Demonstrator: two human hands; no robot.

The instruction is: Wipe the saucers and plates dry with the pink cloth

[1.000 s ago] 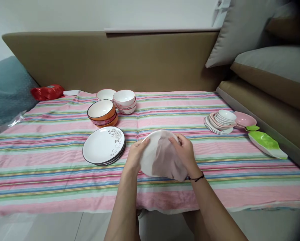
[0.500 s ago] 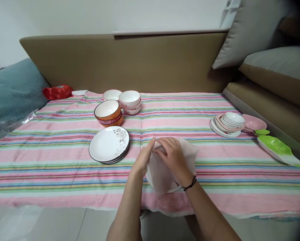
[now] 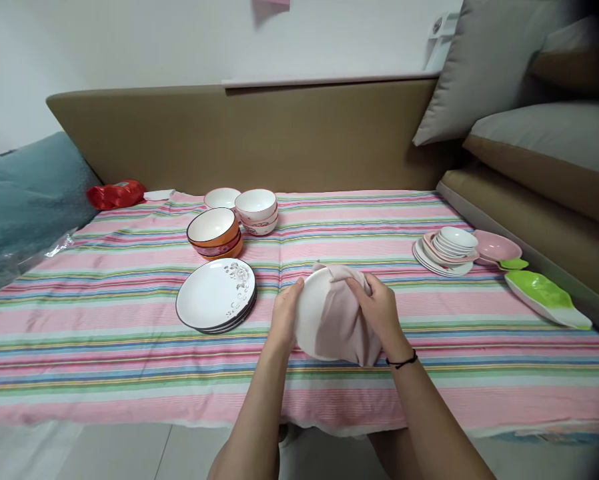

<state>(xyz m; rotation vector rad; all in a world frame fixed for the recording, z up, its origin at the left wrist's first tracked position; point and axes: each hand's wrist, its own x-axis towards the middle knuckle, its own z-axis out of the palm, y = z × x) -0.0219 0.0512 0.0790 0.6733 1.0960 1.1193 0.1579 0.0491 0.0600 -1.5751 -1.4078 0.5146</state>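
A white plate (image 3: 308, 312) is held up above the striped cloth, its face toward me. My left hand (image 3: 285, 312) grips its left edge, thumb on the rim. A pale pink cloth (image 3: 343, 323) drapes over the plate's right half. My right hand (image 3: 378, 308) pinches this cloth against the plate's upper right edge; a black band circles that wrist. To the left of my left hand lies a stack of white plates (image 3: 212, 293) with dark rims and a flower print.
Orange patterned bowls (image 3: 214, 230) and white bowls (image 3: 257, 205) stand stacked behind the plates. At right are small white dishes (image 3: 454, 240), a pink bowl (image 3: 497, 247) and a green leaf-shaped dish (image 3: 542, 293). A red package (image 3: 115, 195) lies far left. Cushions (image 3: 544, 140) edge the right side.
My right hand has moved right, away from my left, spreading the cloth across. The plate's left part, covered before, now shows. The view has tilted up slightly.
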